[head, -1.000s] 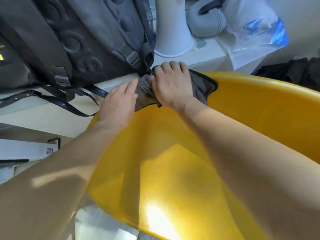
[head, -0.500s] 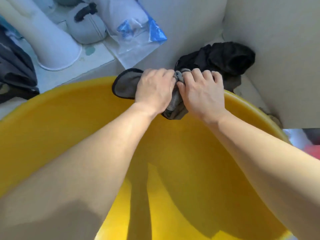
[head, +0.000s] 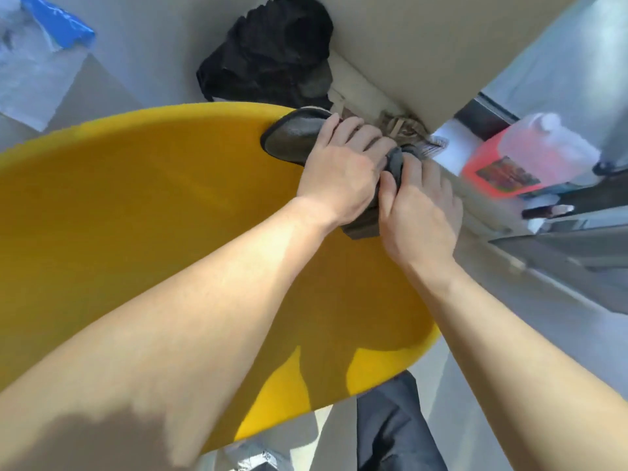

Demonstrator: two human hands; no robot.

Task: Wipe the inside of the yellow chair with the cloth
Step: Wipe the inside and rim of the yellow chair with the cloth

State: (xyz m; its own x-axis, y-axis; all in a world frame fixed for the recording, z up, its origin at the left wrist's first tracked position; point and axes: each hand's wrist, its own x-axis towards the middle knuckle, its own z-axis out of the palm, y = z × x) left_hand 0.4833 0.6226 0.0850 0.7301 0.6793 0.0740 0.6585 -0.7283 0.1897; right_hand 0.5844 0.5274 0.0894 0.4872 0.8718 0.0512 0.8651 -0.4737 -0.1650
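- A dark grey trouser leg (head: pixel 390 433) shows below the near edge of the chair.
- Two bare forearms reach across the smooth, rounded yellow plastic chair shell (head: pixel 153 205), hiding much of its inside and casting shadows on it.
- At the far rim, the left hand (head: pixel 339 175) lies over the dark grey cloth (head: pixel 292 137). Its fingers are curled, pressing the cloth against the rim.
- Just beside it, touching, the right hand (head: pixel 421 212) grips the bunched end of the cloth with its fingers folded over the edge.
- Just behind the rim lie a crumpled black fabric heap (head: pixel 272 52) and a beige flat panel (head: pixel 424 45).
- Further right stands a translucent jug of pink liquid (head: pixel 530 154), and far left lies a clear plastic bag with a blue strip (head: pixel 37 52).
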